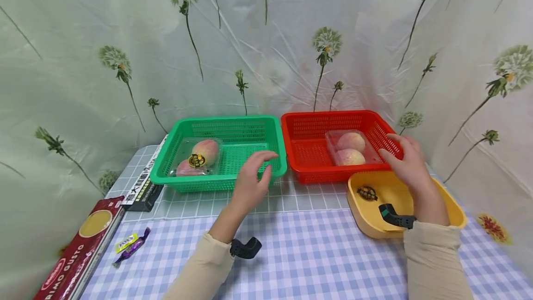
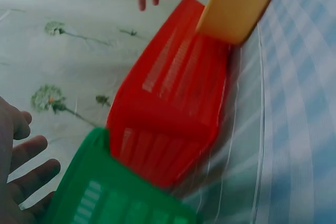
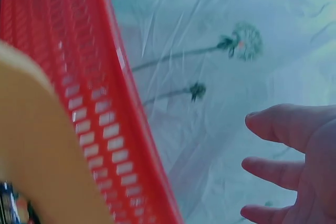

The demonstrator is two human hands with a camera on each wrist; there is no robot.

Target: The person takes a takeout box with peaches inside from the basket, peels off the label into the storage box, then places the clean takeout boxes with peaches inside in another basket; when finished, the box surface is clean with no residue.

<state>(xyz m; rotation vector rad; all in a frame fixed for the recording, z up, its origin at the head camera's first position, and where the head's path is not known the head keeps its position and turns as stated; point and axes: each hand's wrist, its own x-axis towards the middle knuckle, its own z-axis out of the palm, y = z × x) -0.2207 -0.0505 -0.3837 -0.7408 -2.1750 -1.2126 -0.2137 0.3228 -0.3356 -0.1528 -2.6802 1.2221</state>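
Note:
My left hand (image 1: pixel 252 180) hovers over the front right corner of the green basket (image 1: pixel 233 183), fingers spread and holding nothing. Inside that basket, at its left, lies a clear plastic pack of peaches (image 1: pixel 206 151) with a black and gold label. My right hand (image 1: pixel 408 163) is above the yellow bin (image 1: pixel 376 219), beside the right end of the red basket (image 1: pixel 322 175); its thumb and fingers are apart with nothing between them. A second clear pack of peaches (image 1: pixel 351 141) sits in the red basket's right half. The right wrist view shows the spread fingers (image 3: pixel 275 124) near the red rim.
A black and white box (image 1: pixel 143 193) lies partly under the green basket's left side. A dark red pack (image 1: pixel 83 249) runs along the table's left edge, with a yellow wrapped candy (image 1: pixel 126 242) and a purple one (image 1: pixel 132 248) next to it. A round label (image 1: pixel 367 193) shows inside the yellow bin.

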